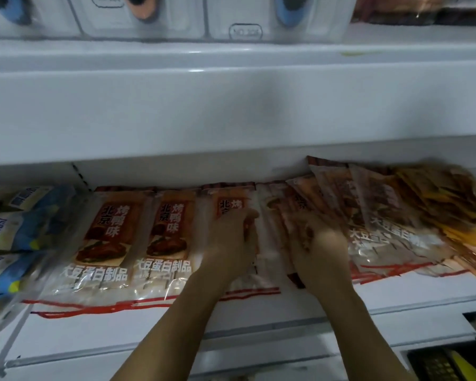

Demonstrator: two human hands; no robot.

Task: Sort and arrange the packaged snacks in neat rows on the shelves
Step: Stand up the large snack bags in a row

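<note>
Two bare hands reach onto a white shelf (176, 320) stocked with flat snack packets. The left hand (232, 240) lies on the third orange packet (231, 207) of a row, fingers curled down over its face and, as far as the blur allows, gripping it by the right edge. The right hand (318, 243) is just beside it, fingers bent into a loose fan of similar packets (368, 215); motion blur hides whether it actually pinches one or only presses on them.

Left of the hands, two orange packets with white lettering (113, 237) lie flat side by side, their clear bottoms with red stripes near the shelf's front edge. The fanned packets spread toward the shelf's right end, overlapping and tilted, and meet a heap of yellow-orange packets (445, 199) at the far right. At the shelf's left end, past a clear divider (14, 334), blue and white packets (14, 232) are stacked.

Above, the underside and lip of the upper shelf (231, 105) fill the middle of the view, with white boxed goods (245, 20) standing on it.
</note>
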